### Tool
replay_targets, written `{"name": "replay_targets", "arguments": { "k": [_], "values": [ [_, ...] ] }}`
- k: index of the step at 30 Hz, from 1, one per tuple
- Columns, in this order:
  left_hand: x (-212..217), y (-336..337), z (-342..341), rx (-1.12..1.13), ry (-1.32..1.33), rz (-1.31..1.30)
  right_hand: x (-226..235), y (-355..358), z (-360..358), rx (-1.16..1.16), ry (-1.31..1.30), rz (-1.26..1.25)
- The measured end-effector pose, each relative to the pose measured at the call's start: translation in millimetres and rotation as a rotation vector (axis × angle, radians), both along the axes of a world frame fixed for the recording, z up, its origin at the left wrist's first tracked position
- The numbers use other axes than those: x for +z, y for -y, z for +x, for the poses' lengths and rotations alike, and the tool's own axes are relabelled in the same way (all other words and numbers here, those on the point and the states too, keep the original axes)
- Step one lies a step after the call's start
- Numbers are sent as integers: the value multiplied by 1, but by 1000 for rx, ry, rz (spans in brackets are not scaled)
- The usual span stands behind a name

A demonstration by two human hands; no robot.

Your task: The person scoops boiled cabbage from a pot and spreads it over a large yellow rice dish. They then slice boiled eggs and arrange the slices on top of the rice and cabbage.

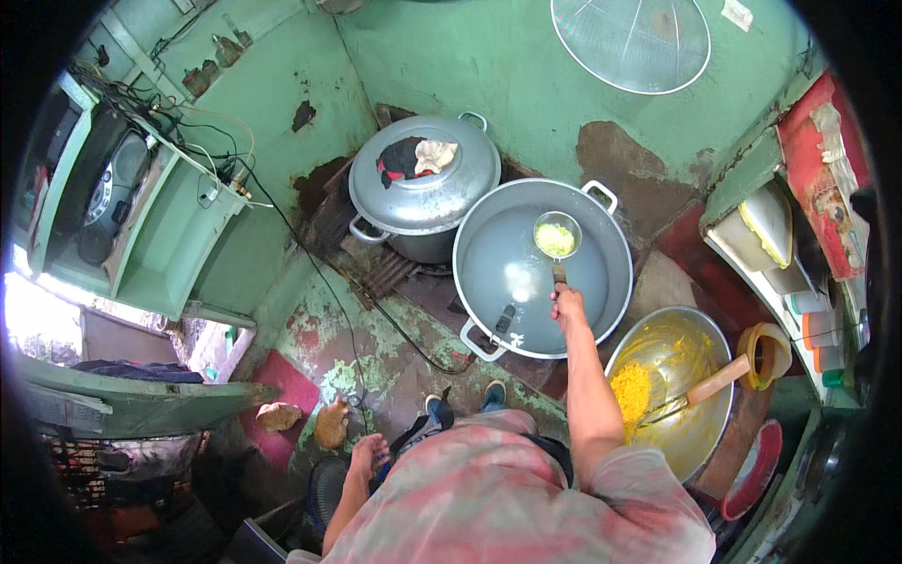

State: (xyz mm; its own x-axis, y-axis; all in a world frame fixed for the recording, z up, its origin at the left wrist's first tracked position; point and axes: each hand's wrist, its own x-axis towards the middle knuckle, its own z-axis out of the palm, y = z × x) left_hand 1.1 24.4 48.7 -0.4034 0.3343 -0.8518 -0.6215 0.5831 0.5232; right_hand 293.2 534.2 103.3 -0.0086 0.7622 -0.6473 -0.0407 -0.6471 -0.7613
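Note:
My right hand [567, 308] is wrapped round the brown handle of a small round ladle [559, 267]. Soft pale-yellow food [554, 239] lies in its bowl. The ladle is over the inside of a large aluminium pot [458, 273]; whether it touches anything below cannot be told. The pot's inside looks grey and shiny, with a bright reflection and a dark one. Beside my right forearm a wide metal basin [711, 329] holds crumbly yellow food [630, 389] and a wooden-handled tool [717, 381]. My left hand [369, 453] hangs by my body, fingers loosely apart, with nothing visible in it.
A lidded pot [423, 202] with cloths on top stands at the pot's left. A black cable [329, 282] runs across the floor near two cats [331, 423]. Shelves with containers [810, 305] line the right. A round mesh screen [631, 42] hangs on the green wall.

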Motion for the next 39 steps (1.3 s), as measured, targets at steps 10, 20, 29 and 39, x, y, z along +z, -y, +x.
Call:
{"name": "replay_targets", "arguments": {
  "k": [10, 20, 29, 39],
  "values": [
    [6, -6, -4, -160, -98, -79, -2, 0, 23, -11, 4, 33],
    [-3, 10, 7, -327, -174, 43, 7, 17, 40, -29, 85, -25],
    [-37, -3, -23, -213, 29, 94, 1, 30, 55, -53, 121, -69],
    [-66, 12, -31, -525, -197, 190, -5, 44, 58, -86, 102, -117]
  ]
}}
